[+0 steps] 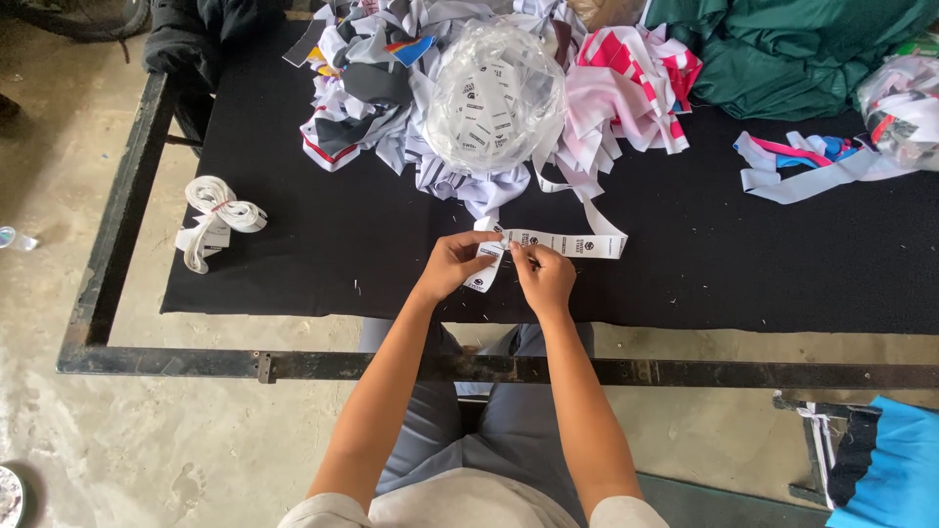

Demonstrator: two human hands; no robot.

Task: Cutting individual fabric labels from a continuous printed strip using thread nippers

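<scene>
Label strip (562, 242), a white woven ribbon printed with small dark marks at even spacing, lies just above the centre of the frame with its long axis running left to right. Its right end sits flat on the cloth and points toward the right edge of the frame. Its left end bends downward between the two hands, so a short tail hangs toward the lower edge.

In the head view, the left hand (455, 264) pinches that bent left part, thumb and fingers closed narrowly on the ribbon. The right hand (543, 279) meets it from the right, its fingertips also pinched together on the strip right beside the other hand. Both forearms come up from the bottom centre of the frame.

The strip rests on a black cloth (293, 244) spread over a dark metal frame table (117, 215), which stands on a bare, stained concrete floor (147, 450). Above the hands, at top centre, a clear plastic bag (494, 98) full of cut labels sits on a heap of fabric scraps (381, 88) in white, grey and pink. A green garment (782, 49) lies at the upper right. A tied bundle of white ribbon (215, 220) lies near the cloth's left edge. A blue cloth (895, 464) shows at the lower right.
</scene>
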